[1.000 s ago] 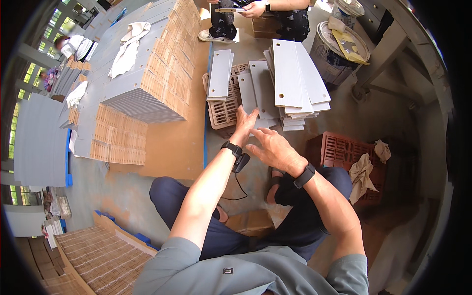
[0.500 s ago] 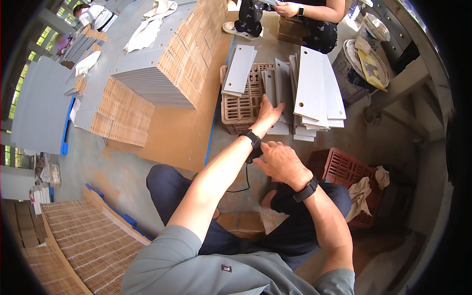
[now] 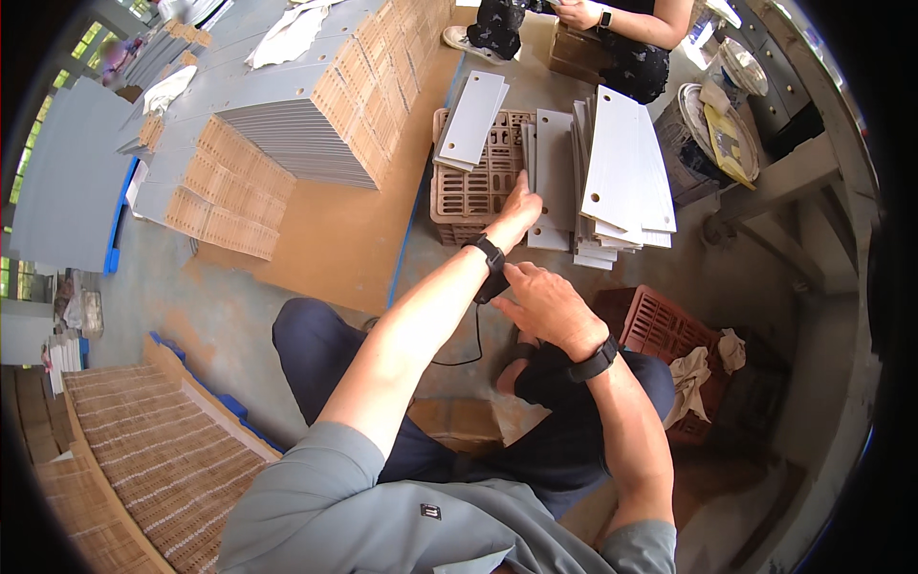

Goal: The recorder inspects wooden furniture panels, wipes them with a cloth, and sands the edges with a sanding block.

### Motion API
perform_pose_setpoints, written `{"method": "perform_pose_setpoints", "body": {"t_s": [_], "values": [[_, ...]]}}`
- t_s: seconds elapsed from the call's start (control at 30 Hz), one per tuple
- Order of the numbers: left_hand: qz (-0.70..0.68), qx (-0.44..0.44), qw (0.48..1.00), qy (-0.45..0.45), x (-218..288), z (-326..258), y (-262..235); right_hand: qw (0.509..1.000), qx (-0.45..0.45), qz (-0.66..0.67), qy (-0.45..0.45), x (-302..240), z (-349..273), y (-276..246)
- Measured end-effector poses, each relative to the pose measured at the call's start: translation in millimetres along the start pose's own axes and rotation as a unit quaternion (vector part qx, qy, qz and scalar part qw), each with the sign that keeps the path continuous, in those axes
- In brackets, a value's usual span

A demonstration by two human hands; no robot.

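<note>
My left hand [image 3: 517, 212] reaches forward to the right side of a pinkish plastic crate [image 3: 457, 196], its fingers and thumb at the edge of a standing grey board [image 3: 555, 163]. The fingertips are partly hidden there, but the hand looks closed on that board. A black strap with a small device [image 3: 491, 284] sits on my left wrist. My right hand [image 3: 550, 304] is beside this device, thumb and fingers apart, fingertips at or near it. Two grey boards with holes [image 3: 475, 120] lie on the crate. Right of my left hand leans a pile of similar boards [image 3: 614, 158].
Tall stacks of grey boards with brown edges [image 3: 354, 105] stand on a brown sheet [image 3: 335, 239] at left. Another person [image 3: 636, 38] sits ahead. Buckets [image 3: 703, 134] are at right, near a red crate [image 3: 655, 320] with cloth. More stacked boards [image 3: 163, 459] lie at lower left.
The grey board at my left hand has turned to show more of its face. My left hand has shifted slightly. My right hand stays beside the left wrist.
</note>
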State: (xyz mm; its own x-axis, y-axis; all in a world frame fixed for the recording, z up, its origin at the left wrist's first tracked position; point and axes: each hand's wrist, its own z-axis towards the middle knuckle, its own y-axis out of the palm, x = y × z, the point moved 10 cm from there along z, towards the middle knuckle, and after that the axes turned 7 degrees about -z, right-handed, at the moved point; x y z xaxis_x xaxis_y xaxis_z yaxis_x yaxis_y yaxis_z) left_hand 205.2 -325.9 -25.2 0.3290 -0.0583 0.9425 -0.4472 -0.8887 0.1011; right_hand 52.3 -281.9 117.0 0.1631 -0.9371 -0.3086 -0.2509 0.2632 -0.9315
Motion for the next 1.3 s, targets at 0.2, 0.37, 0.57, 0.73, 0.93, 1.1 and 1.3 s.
{"method": "perform_pose_setpoints", "body": {"t_s": [0.2,0.37,0.57,0.73,0.93,1.1,1.3], "values": [[0.029,-0.047,0.998,-0.007,0,-4,-6,0.999,-0.028,0.024,0.002,-4,5,2],[0.083,-0.062,0.995,0.014,-5,-32,-44,0.998,-0.04,0.046,-0.014,-15,10,0],[0.341,-0.085,0.927,-0.13,-18,-87,-157,0.989,-0.022,0.008,-0.147,-67,42,11],[0.242,0.04,0.968,-0.044,25,-138,-268,0.985,-0.043,0.001,-0.168,-111,75,4],[-0.101,0.142,0.985,0.012,65,-175,-358,0.933,0.02,0.352,-0.068,-95,153,-20],[-0.281,0.195,0.939,0.033,92,-158,-379,0.796,0.018,0.605,-0.022,-97,224,-29],[-0.33,0.231,0.913,0.071,122,-112,-380,0.75,0.103,0.653,-0.005,-101,289,-28]]}}
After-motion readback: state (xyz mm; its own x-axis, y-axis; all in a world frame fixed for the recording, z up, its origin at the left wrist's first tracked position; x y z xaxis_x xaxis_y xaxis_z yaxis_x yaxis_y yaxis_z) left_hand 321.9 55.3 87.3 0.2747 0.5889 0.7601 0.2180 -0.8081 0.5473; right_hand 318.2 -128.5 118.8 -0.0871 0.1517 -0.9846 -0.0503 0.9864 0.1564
